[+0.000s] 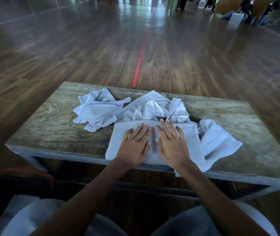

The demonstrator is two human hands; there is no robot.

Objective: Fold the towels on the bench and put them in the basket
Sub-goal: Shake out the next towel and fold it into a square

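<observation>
A flat, pale grey terry towel (118,135) lies folded at the near edge of the weathered grey-brown wooden bench (50,120), just below the middle of the frame, its front edge hanging slightly over. The left hand (134,145) and right hand (171,143) lie side by side, palms down on it, fingers straight and spread, pressing the cloth and gripping nothing. Behind the hands sits a crumpled white and grey towel heap (152,106). Another rumpled grey towel with a checked band (98,113) lies to its left. A loose grey towel (219,142) trails off to the right, touching the flat one. A red floor stripe (138,68) runs away beyond the bench.
</observation>
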